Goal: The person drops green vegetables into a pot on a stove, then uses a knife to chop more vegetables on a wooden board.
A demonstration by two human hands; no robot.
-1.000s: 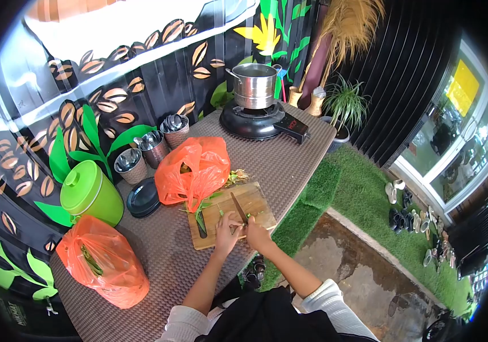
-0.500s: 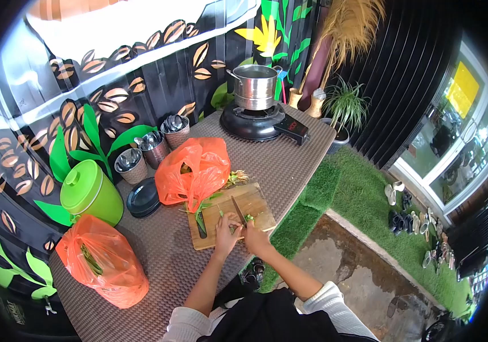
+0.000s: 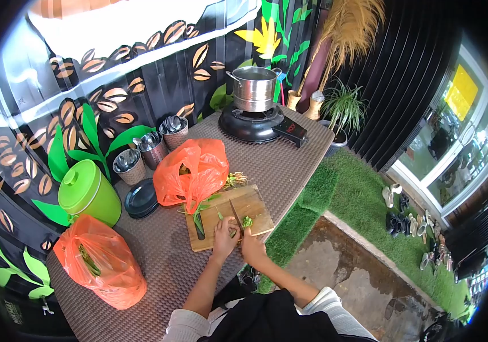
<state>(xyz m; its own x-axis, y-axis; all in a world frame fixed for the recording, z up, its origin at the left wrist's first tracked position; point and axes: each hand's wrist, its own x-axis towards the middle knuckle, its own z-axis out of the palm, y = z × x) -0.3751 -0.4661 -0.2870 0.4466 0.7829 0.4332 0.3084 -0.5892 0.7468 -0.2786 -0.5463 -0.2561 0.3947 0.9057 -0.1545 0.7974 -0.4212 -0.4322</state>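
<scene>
Right fingers [image 3: 247, 236] gripping knife [image 3: 236, 211], chopped greens [image 3: 247, 221] just beyond, left fingers [image 3: 224, 226] holding green stalks [image 3: 233, 233]

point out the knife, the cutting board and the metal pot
Knife [image 3: 236, 214], head view: on its blade.
Cutting board [image 3: 260, 207], head view: on bare wood.
Metal pot [image 3: 254, 97], head view: on its side wall.

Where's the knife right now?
In the head view, near mid-frame, the knife is in the right hand, its blade over the cutting board, between the left hand and the chopped greens.
</scene>
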